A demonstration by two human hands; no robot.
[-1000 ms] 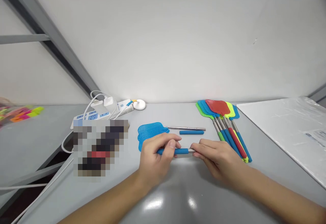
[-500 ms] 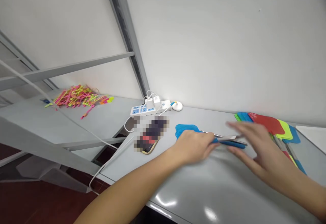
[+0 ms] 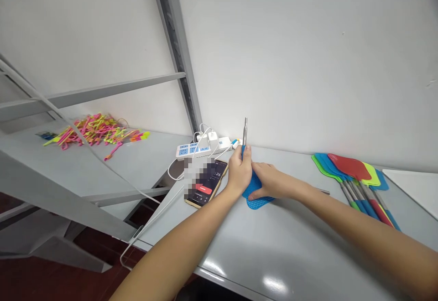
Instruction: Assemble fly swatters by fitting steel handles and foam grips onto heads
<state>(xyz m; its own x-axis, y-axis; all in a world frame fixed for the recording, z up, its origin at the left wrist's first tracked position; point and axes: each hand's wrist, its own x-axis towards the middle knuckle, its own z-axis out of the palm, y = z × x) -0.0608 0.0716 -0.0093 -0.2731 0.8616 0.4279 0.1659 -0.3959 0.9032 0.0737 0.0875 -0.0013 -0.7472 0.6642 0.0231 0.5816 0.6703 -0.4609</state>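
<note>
My left hand (image 3: 239,168) is closed round a blue handle, from whose top a bare metal rod (image 3: 245,132) stands nearly upright. Touching it on the right, my right hand (image 3: 273,180) grips a blue perforated fly swatter head (image 3: 257,202), its thumb lying across the mesh. My fingers hide much of this head. Another metal rod end (image 3: 322,191) sticks out from behind my right forearm. Farther right, several fly swatters (image 3: 351,166) with red, blue, green and yellow heads lie fanned in a pile, handles toward me.
Left of my hands lies a phone (image 3: 208,182), partly blurred. Behind it a white power strip (image 3: 205,148) carries plugs and cables. Pink and yellow plastic pieces (image 3: 99,130) are heaped at far left. A metal frame post (image 3: 178,41) rises there. A white panel (image 3: 410,187) lies at right.
My left hand has moved left and turned, bringing the metal rod upright. My right hand has come across from the right onto the blue swatter head. The view has shifted slightly.
</note>
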